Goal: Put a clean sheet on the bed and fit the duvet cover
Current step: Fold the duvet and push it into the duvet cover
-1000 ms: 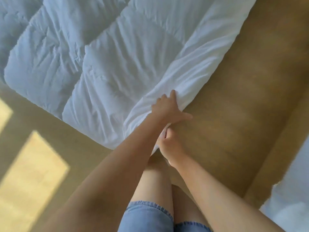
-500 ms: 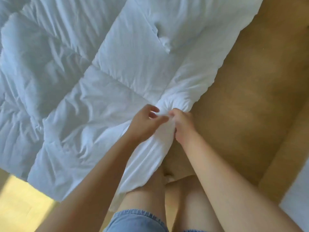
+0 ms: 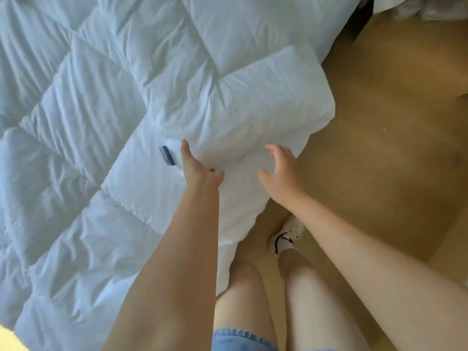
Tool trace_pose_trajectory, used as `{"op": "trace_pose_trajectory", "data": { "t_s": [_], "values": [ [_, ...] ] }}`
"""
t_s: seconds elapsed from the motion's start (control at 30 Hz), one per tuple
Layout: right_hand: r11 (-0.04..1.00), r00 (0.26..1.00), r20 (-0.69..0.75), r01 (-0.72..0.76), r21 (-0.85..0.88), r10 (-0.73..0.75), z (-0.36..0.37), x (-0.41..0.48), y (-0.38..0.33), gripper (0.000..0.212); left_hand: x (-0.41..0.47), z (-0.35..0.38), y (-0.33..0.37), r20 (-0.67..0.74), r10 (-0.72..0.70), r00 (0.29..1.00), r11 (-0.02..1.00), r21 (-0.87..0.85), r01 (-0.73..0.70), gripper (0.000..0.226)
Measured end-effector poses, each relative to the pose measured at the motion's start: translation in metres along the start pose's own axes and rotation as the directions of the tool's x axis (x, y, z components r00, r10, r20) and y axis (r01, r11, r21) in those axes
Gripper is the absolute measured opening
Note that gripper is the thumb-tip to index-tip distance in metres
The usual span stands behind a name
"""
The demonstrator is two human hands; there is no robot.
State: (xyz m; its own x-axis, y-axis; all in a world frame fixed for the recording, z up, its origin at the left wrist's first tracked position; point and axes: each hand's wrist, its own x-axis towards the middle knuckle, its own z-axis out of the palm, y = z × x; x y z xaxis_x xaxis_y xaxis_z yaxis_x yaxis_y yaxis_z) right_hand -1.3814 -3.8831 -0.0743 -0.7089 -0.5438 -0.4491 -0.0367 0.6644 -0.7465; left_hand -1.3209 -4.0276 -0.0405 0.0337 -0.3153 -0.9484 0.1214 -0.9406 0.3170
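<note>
A white quilted duvet (image 3: 106, 138) lies spread over the tan floor, filling the left and middle of the view. Its near corner (image 3: 253, 107) is folded back on top of it, and a small blue label (image 3: 167, 155) shows at the fold's left edge. My left hand (image 3: 197, 168) rests on the folded part beside the label, thumb stretched out. My right hand (image 3: 283, 173) hovers just over the fold's near edge, fingers spread and loosely bent, holding nothing.
Tan floor (image 3: 379, 148) runs along the right side. My bare legs and a white shoe (image 3: 286, 236) stand at the duvet's edge. More white bedding (image 3: 425, 6) lies at the top right. A sunlit patch (image 3: 7, 340) shows at the bottom left.
Both hands were pinching the duvet's corner and lifting it. They have let go, and the corner now lies folded over on the duvet, with the blue label showing.
</note>
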Motion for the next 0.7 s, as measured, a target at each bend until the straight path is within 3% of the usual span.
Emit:
{"op": "trace_pose_trajectory", "data": {
  "t_s": [0.03,0.1,0.17,0.23,0.3,0.37,0.43,0.5,0.53,0.6,0.67,0.7],
  "values": [
    [0.977,0.996,0.025,0.092,-0.193,-0.089,-0.01,0.017,-0.006,0.058,0.002,0.006,0.005,-0.043,0.047,0.998,0.998,-0.034,-0.048,0.056],
    [0.836,0.969,0.115,0.246,-0.491,-0.218,-0.025,0.05,-0.018,0.077,0.001,0.026,0.019,-0.059,0.216,0.975,0.976,-0.02,-0.217,0.017],
    [0.72,0.95,0.203,0.311,-0.621,-0.236,-0.033,0.079,-0.035,0.095,-0.007,0.055,0.038,0.031,0.399,0.916,0.913,0.081,-0.401,0.004],
    [0.739,0.945,0.22,0.327,-0.589,-0.243,-0.038,0.103,-0.059,0.103,-0.021,0.089,0.059,0.192,0.493,0.849,0.829,0.194,-0.525,0.013],
    [0.865,0.94,0.168,0.34,-0.369,-0.297,-0.047,0.127,-0.086,0.1,-0.034,0.126,0.083,0.316,0.508,0.801,0.755,0.283,-0.591,0.023],
    [0.922,0.931,0.163,0.352,-0.161,-0.327,-0.065,0.157,-0.108,0.084,-0.034,0.162,0.103,0.35,0.524,0.777,0.697,0.347,-0.627,0.03],
    [0.92,0.925,0.176,0.364,-0.146,-0.338,-0.09,0.189,-0.124,0.055,-0.018,0.199,0.111,0.224,0.604,0.765,0.655,0.407,-0.637,0.048],
    [0.909,0.918,0.175,0.383,-0.166,-0.355,-0.112,0.22,-0.137,0.019,0.005,0.236,0.114,-0.08,0.659,0.748,0.664,0.53,-0.528,0.086],
    [0.903,0.909,0.221,0.394,-0.172,-0.354,-0.122,0.235,-0.143,0.009,0.01,0.251,0.113,-0.245,0.621,0.745,0.724,0.544,-0.424,0.103],
    [0.893,0.895,0.307,0.397,-0.212,-0.325,-0.14,0.259,-0.148,0.034,0.017,0.28,0.106,-0.414,0.446,0.793,0.862,0.437,-0.257,0.127],
    [0.913,0.902,0.33,0.354,-0.203,-0.277,-0.164,0.284,-0.151,0.039,0.021,0.317,0.108,-0.379,0.278,0.883,0.952,0.232,-0.2,0.132],
    [0.932,0.911,0.327,0.318,-0.175,-0.25,-0.178,0.296,-0.15,0.033,0.02,0.336,0.111,-0.329,0.236,0.914,0.971,0.103,-0.214,0.123]
  ]
}}
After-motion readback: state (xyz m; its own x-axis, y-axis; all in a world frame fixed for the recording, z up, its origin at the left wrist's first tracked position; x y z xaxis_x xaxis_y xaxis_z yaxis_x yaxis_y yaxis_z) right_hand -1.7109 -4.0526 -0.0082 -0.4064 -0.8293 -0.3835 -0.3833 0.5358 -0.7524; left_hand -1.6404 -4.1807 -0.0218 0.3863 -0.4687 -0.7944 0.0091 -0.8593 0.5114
